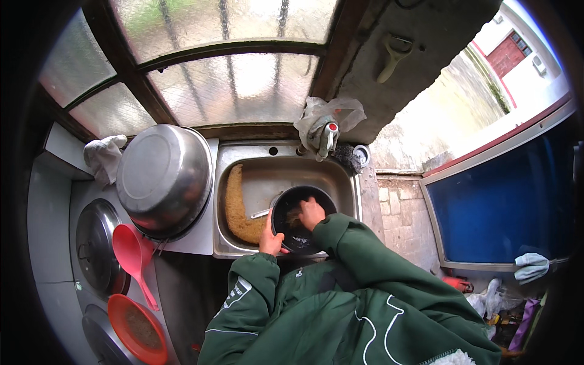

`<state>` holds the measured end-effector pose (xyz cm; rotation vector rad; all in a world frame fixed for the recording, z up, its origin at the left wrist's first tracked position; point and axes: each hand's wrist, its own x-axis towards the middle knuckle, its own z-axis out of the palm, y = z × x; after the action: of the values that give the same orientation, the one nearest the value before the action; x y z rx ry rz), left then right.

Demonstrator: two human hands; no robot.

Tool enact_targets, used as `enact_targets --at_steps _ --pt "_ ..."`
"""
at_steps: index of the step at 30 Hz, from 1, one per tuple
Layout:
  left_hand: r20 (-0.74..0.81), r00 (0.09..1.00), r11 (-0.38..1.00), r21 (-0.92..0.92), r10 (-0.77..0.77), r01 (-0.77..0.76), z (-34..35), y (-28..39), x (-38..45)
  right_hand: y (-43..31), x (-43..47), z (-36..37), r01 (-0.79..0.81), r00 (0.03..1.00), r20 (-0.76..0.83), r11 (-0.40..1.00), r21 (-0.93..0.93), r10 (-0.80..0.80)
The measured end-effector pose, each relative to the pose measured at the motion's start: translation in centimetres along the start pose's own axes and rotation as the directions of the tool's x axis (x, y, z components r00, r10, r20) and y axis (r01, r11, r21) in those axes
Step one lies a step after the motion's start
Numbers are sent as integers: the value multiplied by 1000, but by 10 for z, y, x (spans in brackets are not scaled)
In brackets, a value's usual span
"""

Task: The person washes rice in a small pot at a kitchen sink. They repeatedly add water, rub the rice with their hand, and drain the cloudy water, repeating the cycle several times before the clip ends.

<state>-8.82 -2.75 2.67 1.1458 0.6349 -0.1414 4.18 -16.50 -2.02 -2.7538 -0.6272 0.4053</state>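
A round black pot [302, 246] is tilted in the front right of a stainless steel sink [296, 171]. My left hand [272, 238] grips its left rim, thumb toward the inside. My right hand [312, 214] reaches into the pot with bent fingers. Beside those fingers is a blurred brownish patch, and I cannot tell whether they hold something there. A little wet shine shows on the pot's bottom. Along the sink's left side lies a long curved dried loofah [237, 207]. A metal handle [261, 213] sticks out to the left of the pot.
The faucet [329, 137], wrapped in plastic, rises behind the sink beside a dark scouring pad [346, 159]. At left stand an upturned metal basin [159, 178], a pink ladle [132, 248], a pot lid [98, 246] and an orange bowl [139, 326]. A blue-panelled door [497, 200] is at right.
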Motion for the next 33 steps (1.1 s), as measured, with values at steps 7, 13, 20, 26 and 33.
enact_targets --at_steps 7,13,20,26,33 --pt "-38 997 997 -46 -62 61 -8 -14 3 -30 -31 -2 571 700 313 766 294 -642" --pt "1 996 993 -71 -92 92 -4 -11 -2 2 -20 -35 383 866 486 786 -485 -122" --pt "67 985 987 0 -160 161 11 -14 3 -9 4 -20 -33 963 262 992 -119 64" --pt "17 996 992 -90 -84 85 6 -19 2 -19 -27 -18 363 799 419 901 236 -431" --pt "53 993 994 -43 -103 105 11 -15 -1 -9 -40 -67 258 832 514 966 -25 -208"
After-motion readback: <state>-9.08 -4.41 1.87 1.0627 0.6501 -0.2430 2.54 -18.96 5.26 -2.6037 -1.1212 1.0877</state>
